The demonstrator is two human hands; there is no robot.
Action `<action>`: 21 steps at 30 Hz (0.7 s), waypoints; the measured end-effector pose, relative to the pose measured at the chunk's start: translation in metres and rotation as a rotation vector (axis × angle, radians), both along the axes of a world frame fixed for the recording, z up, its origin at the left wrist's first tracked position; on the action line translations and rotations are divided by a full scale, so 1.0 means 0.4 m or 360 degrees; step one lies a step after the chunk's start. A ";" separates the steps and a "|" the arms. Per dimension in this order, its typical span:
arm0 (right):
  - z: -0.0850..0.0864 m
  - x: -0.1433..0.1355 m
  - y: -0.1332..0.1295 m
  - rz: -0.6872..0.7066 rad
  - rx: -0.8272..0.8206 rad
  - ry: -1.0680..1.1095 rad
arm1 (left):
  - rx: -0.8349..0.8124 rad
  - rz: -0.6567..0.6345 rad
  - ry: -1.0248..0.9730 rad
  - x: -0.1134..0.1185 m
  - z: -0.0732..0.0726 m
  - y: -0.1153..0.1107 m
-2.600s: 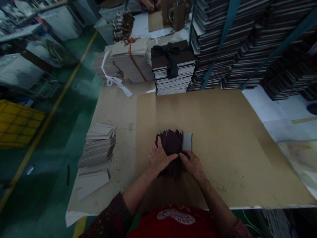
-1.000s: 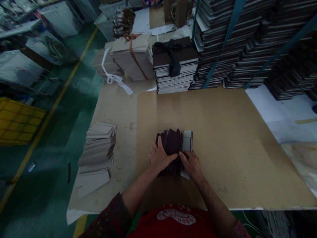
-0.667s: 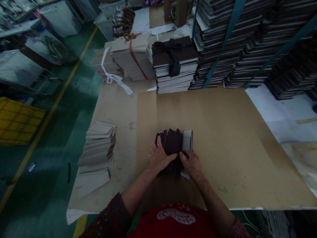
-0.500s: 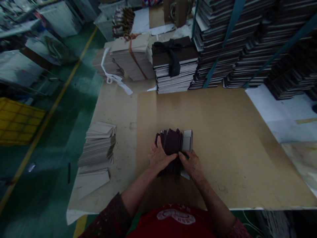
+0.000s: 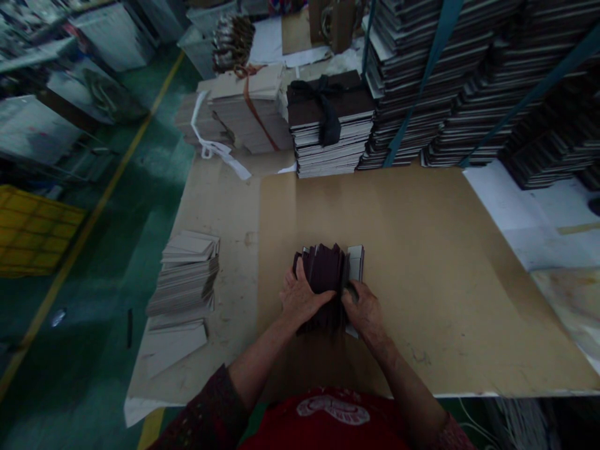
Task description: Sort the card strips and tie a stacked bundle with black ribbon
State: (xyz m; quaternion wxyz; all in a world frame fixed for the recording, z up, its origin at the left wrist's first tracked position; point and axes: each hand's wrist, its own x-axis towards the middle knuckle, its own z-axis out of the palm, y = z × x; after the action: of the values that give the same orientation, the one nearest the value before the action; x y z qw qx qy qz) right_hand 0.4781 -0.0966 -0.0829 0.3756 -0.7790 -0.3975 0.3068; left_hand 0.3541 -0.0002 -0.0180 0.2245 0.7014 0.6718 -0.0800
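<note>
A row of dark maroon folded pieces (image 5: 324, 269), their kind unclear, stands packed on the table in front of me. My left hand (image 5: 300, 297) lies across the row, its fingers at the left side and its thumb stretched over the front to the right, holding it together. At the row's right end, my right hand (image 5: 363, 309) pinches the edge of one dark piece between thumb and bent fingers. Beside that piece lie grey-faced flat pieces (image 5: 355, 261), partly covered by the right hand.
To the left, fanned light-grey cards (image 5: 185, 281) lie near the table edge. Tied card bundles (image 5: 253, 106), a dark-topped stack (image 5: 330, 147) and tall strapped dark stacks (image 5: 422, 81) line the back. Brown paper (image 5: 435, 269) covers the table. A yellow crate (image 5: 40, 231) stands on the floor.
My right hand has moved slightly right, and a dark piece at the row's right end now tilts over part of the grey-faced pieces. My left hand has hardly moved.
</note>
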 end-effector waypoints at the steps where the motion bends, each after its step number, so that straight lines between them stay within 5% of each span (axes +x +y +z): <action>1: -0.002 -0.002 -0.003 -0.0014 0.0080 -0.0023 | -0.0009 0.0000 -0.0007 -0.002 0.000 0.001; 8: -0.005 -0.008 -0.012 0.0026 0.0268 -0.0140 | -0.0086 -0.0009 -0.0017 0.000 0.013 0.000; 15: 0.001 -0.009 -0.010 0.0144 -0.0039 -0.0141 | -0.0069 -0.0039 -0.0006 -0.001 0.014 0.000; 21: 0.015 -0.011 0.007 0.0013 -0.0105 0.0072 | -0.0082 -0.0040 -0.0025 -0.006 0.013 -0.001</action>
State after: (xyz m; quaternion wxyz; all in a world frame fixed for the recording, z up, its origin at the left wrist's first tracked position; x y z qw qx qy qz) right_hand 0.4738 -0.0939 -0.0768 0.3574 -0.7822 -0.3818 0.3387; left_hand 0.3516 -0.0007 -0.0129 0.2469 0.7044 0.6587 -0.0946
